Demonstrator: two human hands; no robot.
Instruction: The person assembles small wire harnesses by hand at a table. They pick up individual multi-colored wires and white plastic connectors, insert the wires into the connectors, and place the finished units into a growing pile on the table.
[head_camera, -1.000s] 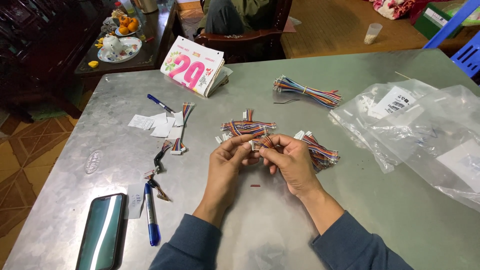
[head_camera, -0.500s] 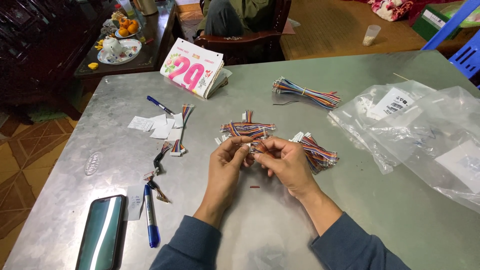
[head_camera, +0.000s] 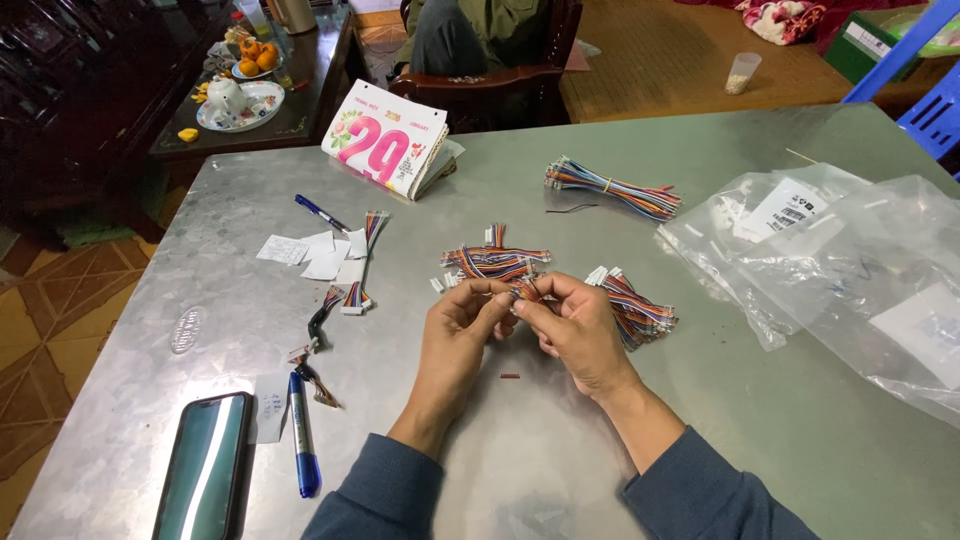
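My left hand (head_camera: 458, 330) and my right hand (head_camera: 573, 328) meet at the middle of the grey metal table (head_camera: 520, 450). Together they pinch a small multicoloured wire harness (head_camera: 521, 290) between their fingertips. Just beyond the hands lies a pile of similar coloured wire harnesses (head_camera: 495, 262) with white connectors. Another bunch of harnesses (head_camera: 638, 308) lies right beside my right hand. A tiny dark red piece (head_camera: 509, 376) lies on the table below the hands.
A bundled wire loom (head_camera: 612, 190) lies farther back, clear plastic bags (head_camera: 850, 270) on the right. A tear-off calendar (head_camera: 388, 150), blue pens (head_camera: 304, 448), paper scraps (head_camera: 315, 258), loose harnesses (head_camera: 360, 270) and a phone (head_camera: 205, 470) lie to the left. A seated person (head_camera: 480, 40) is behind the table.
Both hands have stayed in place at the table's middle, their fingers shifting slightly on the small harness. Nothing else on the table has moved.
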